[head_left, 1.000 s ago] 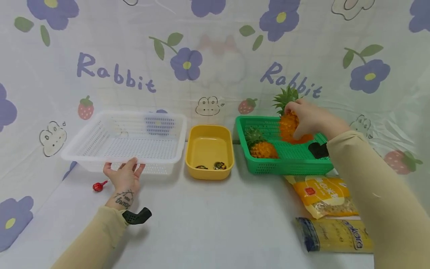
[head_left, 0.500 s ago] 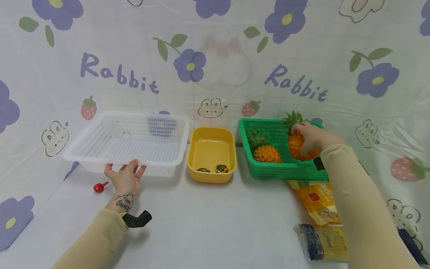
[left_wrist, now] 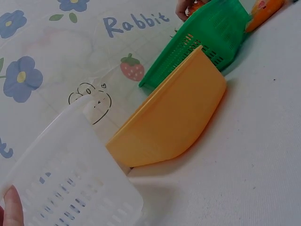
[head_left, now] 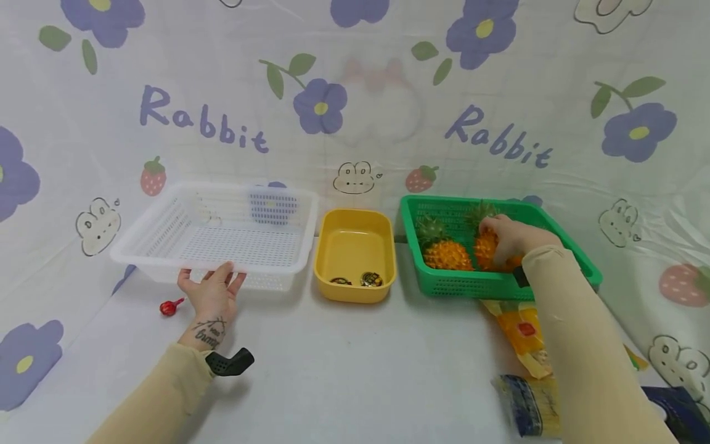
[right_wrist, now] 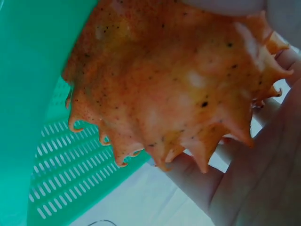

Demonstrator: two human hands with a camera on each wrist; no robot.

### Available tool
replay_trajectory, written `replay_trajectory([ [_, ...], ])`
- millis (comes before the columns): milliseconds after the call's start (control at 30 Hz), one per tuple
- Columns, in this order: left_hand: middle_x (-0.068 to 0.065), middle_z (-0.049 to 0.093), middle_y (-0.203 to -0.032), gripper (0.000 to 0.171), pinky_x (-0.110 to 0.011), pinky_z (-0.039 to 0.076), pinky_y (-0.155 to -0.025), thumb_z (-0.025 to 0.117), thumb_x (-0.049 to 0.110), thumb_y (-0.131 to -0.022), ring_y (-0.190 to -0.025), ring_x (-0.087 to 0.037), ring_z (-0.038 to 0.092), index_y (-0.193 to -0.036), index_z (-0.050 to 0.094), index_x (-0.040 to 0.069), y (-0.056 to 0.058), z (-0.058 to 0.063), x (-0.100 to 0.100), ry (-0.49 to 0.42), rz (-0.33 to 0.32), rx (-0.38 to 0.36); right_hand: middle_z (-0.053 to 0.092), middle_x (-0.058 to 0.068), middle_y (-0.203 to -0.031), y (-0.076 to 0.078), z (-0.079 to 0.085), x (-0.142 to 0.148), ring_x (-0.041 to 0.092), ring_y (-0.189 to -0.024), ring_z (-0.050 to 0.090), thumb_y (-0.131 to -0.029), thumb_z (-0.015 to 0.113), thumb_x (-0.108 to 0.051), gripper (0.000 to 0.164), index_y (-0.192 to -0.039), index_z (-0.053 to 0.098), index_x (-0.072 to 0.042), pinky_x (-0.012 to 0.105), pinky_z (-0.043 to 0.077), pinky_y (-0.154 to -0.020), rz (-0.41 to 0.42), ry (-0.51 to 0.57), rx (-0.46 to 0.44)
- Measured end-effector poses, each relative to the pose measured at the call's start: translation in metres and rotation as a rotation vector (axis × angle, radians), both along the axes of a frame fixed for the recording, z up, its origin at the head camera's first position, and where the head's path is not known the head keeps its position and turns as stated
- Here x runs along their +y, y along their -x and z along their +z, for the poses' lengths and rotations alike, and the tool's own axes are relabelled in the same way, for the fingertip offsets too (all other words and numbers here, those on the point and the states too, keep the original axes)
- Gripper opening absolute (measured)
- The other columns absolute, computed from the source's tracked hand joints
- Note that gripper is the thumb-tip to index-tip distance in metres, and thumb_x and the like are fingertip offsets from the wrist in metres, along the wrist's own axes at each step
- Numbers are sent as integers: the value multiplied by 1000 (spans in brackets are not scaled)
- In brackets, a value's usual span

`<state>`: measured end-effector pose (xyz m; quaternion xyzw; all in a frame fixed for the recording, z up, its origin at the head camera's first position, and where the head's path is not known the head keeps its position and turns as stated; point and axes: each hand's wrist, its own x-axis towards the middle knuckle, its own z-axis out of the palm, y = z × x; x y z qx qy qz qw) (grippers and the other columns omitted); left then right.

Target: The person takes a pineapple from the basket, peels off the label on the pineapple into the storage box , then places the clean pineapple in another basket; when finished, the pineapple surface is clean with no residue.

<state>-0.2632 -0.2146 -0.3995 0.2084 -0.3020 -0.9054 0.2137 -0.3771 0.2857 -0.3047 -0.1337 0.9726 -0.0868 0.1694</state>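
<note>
My right hand [head_left: 507, 237] grips an orange pineapple [head_left: 485, 246] with a green crown, low inside the green basket [head_left: 471, 290]. In the right wrist view the spiky pineapple [right_wrist: 174, 89] fills most of the frame beside the basket wall, with fingers behind it. Another pineapple [head_left: 448, 254] lies on the left of the same basket. My left hand [head_left: 211, 296] holds the front rim of the white basket [head_left: 261, 268], one fingertip over the rim and other fingers below it. The left wrist view shows one finger [left_wrist: 13, 207] against that basket [left_wrist: 94, 174].
Between the baskets stands a yellow tub [head_left: 355, 293] with small shiny wrapped pieces [head_left: 370, 279] inside. A red lollipop [head_left: 171, 306] lies left of my left hand. An orange-yellow food bag [head_left: 521, 333] and a clear pack of noodles [head_left: 532, 404] are partly hidden by my right arm.
My right hand has lowered the pineapple from above the green basket down into it, next to the other one. The left hand keeps its hold on the white basket's rim.
</note>
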Motion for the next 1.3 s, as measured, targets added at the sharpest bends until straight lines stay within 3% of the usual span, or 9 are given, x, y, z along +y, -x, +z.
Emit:
replay_trajectory([
  [133, -10, 34, -122, 88, -39, 48, -75, 71, -5, -65, -105, -24, 50, -120, 16, 36, -1, 1, 1, 3, -15, 4, 29, 14, -118, -5, -3, 2, 32, -89, 35, -61, 59, 4, 68, -122, 35, -14, 30, 32, -46, -10, -31, -10],
  [267, -11, 32, -124, 88, -39, 48, -75, 71, -5, -65, -110, -27, 46, -119, 16, 37, -1, 2, 2, -3, -17, 7, 24, 20, -130, -5, -3, 2, 33, -93, 32, -67, 55, 4, 67, -128, 31, -12, 31, 33, -49, -26, 2, -71],
  [400, -10, 34, -119, 87, -39, 48, -75, 70, -6, -65, -110, -28, 45, -119, 17, 36, -1, 3, 2, -12, -4, -3, 17, 24, -137, -1, -1, -1, 38, -107, 32, -75, 54, -7, 63, -132, 26, -7, 36, 41, -63, -33, 61, -134],
  [500, -9, 35, -115, 87, -39, 48, -75, 69, -7, -66, -110, -28, 44, -119, 17, 36, 0, 4, 2, -11, 1, -8, 20, 27, -135, 2, 1, -2, 42, -114, 31, -79, 53, -15, 60, -132, 25, -6, 44, 41, -74, -17, 78, -121],
  [633, -9, 35, -116, 86, -40, 48, -75, 69, -8, -66, -112, -29, 43, -119, 17, 36, 1, 3, 1, -17, 3, -6, 30, 27, -130, 0, 6, -10, 41, -110, 37, -83, 50, -18, 53, -130, 30, -4, 47, 41, -73, 2, 52, -1],
  [767, -10, 35, -119, 84, -39, 48, -75, 66, -9, -68, -110, -28, 45, -119, 17, 37, 3, 2, -1, -16, 6, -9, 41, 22, -125, -13, 10, -35, 35, -101, 46, -85, 48, -23, 47, -126, 37, -4, 50, 41, -72, -51, -2, 153],
  [933, -10, 34, -123, 83, -39, 48, -75, 65, -9, -70, -110, -28, 46, -119, 17, 37, 4, 2, 0, -11, 2, -15, 51, 18, -112, -40, 5, -74, 27, -80, 53, -86, 47, -27, 37, -116, 47, -5, 43, 42, -65, -128, 94, 295],
  [1133, -10, 33, -124, 81, -40, 48, -75, 64, -9, -71, -109, -27, 46, -121, 16, 35, 6, 4, -1, -10, -12, -12, 57, 12, -103, -68, -15, -111, 23, -74, 54, -85, 51, -27, 27, -103, 55, -7, 37, 46, -60, -58, 251, 506],
  [1300, -8, 35, -111, 65, -36, 48, -76, 61, -6, -75, -101, -24, 47, -116, 21, 25, 7, 2, -2, 36, -21, -59, 60, 9, -95, -77, -34, -131, 20, -71, 55, -84, 54, -24, 23, -98, 58, -7, 35, 47, -59, 40, 301, 624],
])
